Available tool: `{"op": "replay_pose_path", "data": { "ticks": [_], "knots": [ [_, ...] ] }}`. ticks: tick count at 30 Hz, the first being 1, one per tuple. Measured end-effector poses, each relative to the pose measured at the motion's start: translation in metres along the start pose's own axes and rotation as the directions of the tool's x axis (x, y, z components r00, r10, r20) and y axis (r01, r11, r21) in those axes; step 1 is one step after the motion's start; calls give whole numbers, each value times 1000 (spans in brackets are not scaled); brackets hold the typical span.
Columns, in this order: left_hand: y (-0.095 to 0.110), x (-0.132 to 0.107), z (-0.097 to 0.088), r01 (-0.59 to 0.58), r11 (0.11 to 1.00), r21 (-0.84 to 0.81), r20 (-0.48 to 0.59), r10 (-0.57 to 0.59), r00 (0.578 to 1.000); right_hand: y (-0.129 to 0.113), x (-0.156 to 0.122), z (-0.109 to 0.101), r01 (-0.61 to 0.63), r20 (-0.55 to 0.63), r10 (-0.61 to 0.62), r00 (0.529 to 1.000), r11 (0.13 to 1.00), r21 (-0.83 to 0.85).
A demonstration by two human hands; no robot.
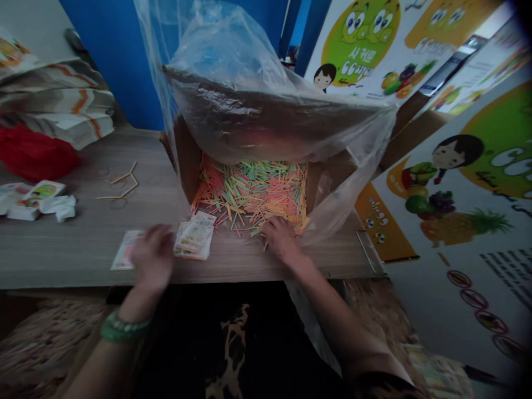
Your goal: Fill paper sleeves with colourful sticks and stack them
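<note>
A cardboard box lined with clear plastic film (266,116) lies open towards me. Thin pastel sticks (253,191) in pink, yellow and green fill its lower part and spill onto the table. At the front of this pile, my right hand (280,235) has its fingers curled down over some sticks. Small clear packets with printed paper (195,235) lie stacked left of the pile. My left hand (153,255) is smeared by motion, between that stack and a flat white packet (124,252). Its fingers cannot be made out.
Rubber bands and bent sticks (124,185) lie on the wooden table (83,238). Further left are small white packs (35,199), a red bag (35,152) and stacked printed bundles (62,100). Large printed cartons (453,221) stand close on the right.
</note>
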State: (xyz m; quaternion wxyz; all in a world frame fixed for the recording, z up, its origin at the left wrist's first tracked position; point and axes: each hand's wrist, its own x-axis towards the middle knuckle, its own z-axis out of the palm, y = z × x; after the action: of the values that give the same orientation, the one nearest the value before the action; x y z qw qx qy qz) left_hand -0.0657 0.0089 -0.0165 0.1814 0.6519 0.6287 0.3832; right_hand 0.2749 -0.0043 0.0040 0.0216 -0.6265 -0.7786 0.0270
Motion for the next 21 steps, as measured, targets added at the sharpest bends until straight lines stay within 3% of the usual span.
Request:
{"op": "replay_pose_path", "data": {
  "ticks": [1,2,3,4,5,7,10,14,21],
  "knots": [
    [16,-8,18,-173,984,32,101,169,980,3,7,0,4,3,-4,1000,1000,13],
    [33,-16,36,-349,937,1,243,338,909,6,11,1,4,8,-5,1000,1000,23],
    [49,-22,55,-488,872,-36,391,462,796,7,14,2,1,12,-1,1000,1000,24],
    [63,-27,72,-566,823,-52,501,512,698,7,15,4,-4,16,4,1000,1000,13],
    [74,-31,86,-603,797,-33,559,515,650,6,15,7,-3,21,3,1000,1000,-8],
    [90,-33,106,-616,785,66,610,456,648,5,11,11,10,27,-9,1000,998,-54],
    [97,-31,118,-628,759,170,637,402,658,5,7,15,26,-6,-27,1000,998,-52],
    [94,-31,117,-688,692,218,659,416,627,9,12,14,-29,-43,29,999,999,14],
    [91,-34,115,-685,688,238,660,403,634,22,27,5,11,-29,-12,1000,998,-59]
  ]
}}
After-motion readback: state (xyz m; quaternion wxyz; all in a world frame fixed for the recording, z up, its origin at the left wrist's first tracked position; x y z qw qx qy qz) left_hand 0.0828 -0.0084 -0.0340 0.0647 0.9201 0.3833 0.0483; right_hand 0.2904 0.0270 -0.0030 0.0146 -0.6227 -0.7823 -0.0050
